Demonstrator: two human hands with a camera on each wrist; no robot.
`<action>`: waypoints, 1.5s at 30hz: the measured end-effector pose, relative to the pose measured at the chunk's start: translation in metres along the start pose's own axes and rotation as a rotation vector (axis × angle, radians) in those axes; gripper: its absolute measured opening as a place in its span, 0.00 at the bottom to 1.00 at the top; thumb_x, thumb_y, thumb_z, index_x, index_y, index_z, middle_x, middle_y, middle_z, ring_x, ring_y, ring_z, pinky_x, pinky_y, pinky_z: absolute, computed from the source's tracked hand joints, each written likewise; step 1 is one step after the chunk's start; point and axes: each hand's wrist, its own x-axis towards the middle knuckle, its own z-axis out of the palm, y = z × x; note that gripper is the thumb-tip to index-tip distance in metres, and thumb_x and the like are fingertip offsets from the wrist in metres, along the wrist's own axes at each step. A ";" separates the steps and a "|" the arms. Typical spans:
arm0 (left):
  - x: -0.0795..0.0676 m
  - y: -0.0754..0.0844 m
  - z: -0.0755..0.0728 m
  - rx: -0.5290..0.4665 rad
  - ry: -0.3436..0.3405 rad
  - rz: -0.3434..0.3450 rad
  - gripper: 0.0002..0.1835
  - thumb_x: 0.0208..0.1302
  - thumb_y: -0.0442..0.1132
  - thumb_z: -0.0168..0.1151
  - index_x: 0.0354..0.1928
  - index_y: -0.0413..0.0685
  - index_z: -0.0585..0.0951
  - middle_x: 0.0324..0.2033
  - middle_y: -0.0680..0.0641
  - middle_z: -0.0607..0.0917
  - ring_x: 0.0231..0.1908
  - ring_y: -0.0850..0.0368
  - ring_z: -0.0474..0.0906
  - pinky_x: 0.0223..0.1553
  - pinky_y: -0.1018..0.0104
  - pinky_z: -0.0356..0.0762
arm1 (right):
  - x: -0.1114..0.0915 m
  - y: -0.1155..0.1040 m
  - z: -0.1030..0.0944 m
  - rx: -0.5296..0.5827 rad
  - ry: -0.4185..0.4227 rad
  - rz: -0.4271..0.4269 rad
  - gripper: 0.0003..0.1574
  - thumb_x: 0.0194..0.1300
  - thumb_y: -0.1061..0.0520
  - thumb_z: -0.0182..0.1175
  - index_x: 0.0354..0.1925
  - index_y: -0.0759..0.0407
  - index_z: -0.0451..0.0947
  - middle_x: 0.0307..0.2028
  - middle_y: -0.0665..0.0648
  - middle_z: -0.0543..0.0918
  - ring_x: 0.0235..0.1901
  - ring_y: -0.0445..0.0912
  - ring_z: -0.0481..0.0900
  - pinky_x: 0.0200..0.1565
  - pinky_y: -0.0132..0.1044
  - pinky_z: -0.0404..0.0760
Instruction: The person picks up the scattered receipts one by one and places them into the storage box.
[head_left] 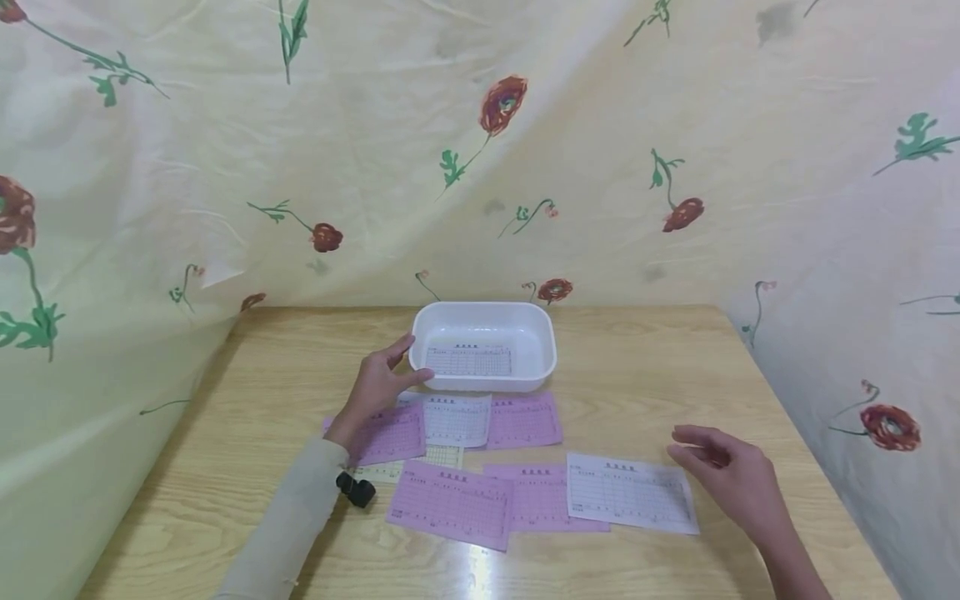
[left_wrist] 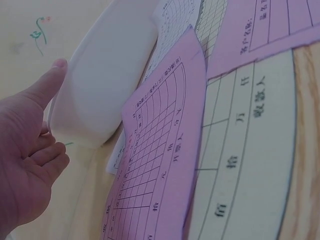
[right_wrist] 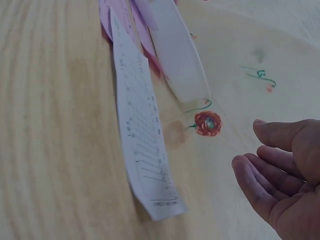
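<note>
At the far side of the wooden table (head_left: 637, 358), a white tub (head_left: 483, 384) stands with one printed slip (head_left: 468, 362) inside. Left hand (head_left: 377, 387): thumb and fingers spread wide at the tub's left end; firm contact cannot be told. Right hand (head_left: 733, 477): loosely curved, narrow gap between thumb and fingers, holding nothing, just beside a white slip (head_left: 630, 493) that overlaps a pink slip (head_left: 542, 498).

The head view is evenly, softly lit, with a white glare streak on the wooden table (head_left: 600, 567) at bottom centre and a soft shadow beside the sleeve (head_left: 288, 517) at lower left. Both wrist views look dimmer, slightly hazy and soft.
</note>
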 end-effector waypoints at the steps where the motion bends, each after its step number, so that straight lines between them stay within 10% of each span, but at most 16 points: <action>1: 0.000 0.000 0.000 0.000 -0.001 -0.002 0.51 0.54 0.54 0.79 0.75 0.42 0.66 0.76 0.46 0.63 0.76 0.47 0.59 0.75 0.55 0.64 | -0.002 0.002 0.001 -0.005 -0.005 0.014 0.25 0.66 0.44 0.71 0.54 0.57 0.85 0.49 0.60 0.89 0.37 0.23 0.80 0.35 0.20 0.82; 7: -0.001 0.000 0.000 -0.002 0.003 0.013 0.50 0.55 0.54 0.79 0.74 0.40 0.66 0.76 0.45 0.63 0.76 0.47 0.59 0.75 0.56 0.64 | -0.009 0.014 0.001 -0.027 -0.076 0.124 0.32 0.65 0.41 0.71 0.58 0.61 0.83 0.51 0.63 0.88 0.37 0.24 0.80 0.37 0.21 0.82; 15: 0.000 0.002 -0.001 -0.006 0.007 0.022 0.49 0.55 0.52 0.79 0.74 0.39 0.66 0.76 0.44 0.64 0.75 0.47 0.60 0.74 0.57 0.64 | -0.012 0.024 0.002 -0.034 -0.134 0.212 0.41 0.64 0.37 0.71 0.62 0.63 0.79 0.56 0.67 0.84 0.50 0.59 0.86 0.36 0.25 0.82; 45: 0.002 -0.001 0.000 -0.004 -0.004 0.030 0.50 0.55 0.54 0.78 0.75 0.40 0.66 0.77 0.43 0.62 0.76 0.47 0.59 0.74 0.56 0.66 | -0.007 0.035 0.011 -0.042 -0.213 0.286 0.43 0.59 0.46 0.76 0.64 0.68 0.75 0.53 0.68 0.84 0.44 0.53 0.87 0.35 0.30 0.82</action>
